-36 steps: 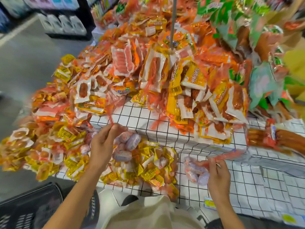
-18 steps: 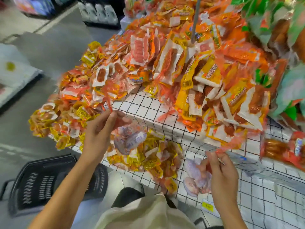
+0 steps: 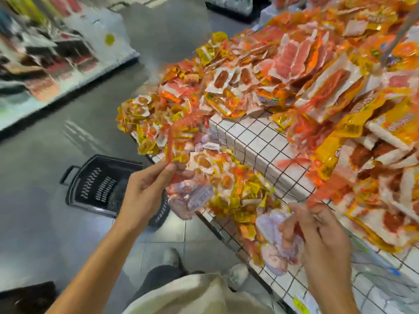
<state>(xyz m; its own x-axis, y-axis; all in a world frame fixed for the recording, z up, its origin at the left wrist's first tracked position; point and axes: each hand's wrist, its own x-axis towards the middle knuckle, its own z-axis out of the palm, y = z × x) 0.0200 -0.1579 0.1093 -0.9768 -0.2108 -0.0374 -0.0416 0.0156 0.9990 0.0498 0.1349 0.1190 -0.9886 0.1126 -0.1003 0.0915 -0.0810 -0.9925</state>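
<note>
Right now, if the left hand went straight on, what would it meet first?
Probably the yellow packets just beyond the net bag that the left hand pinches; depth is unclear.

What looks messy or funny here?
The yellow snack packets lie in a jumbled heap that hangs over the front edge of the wire-grid table, not in rows. The left hand pinches the left net bag, the right hand the right net bag; blur hides any damage.

Left hand [image 3: 145, 192] pinching net bag [image 3: 192, 197], right hand [image 3: 322, 241] gripping second bag [image 3: 271, 225]
</note>
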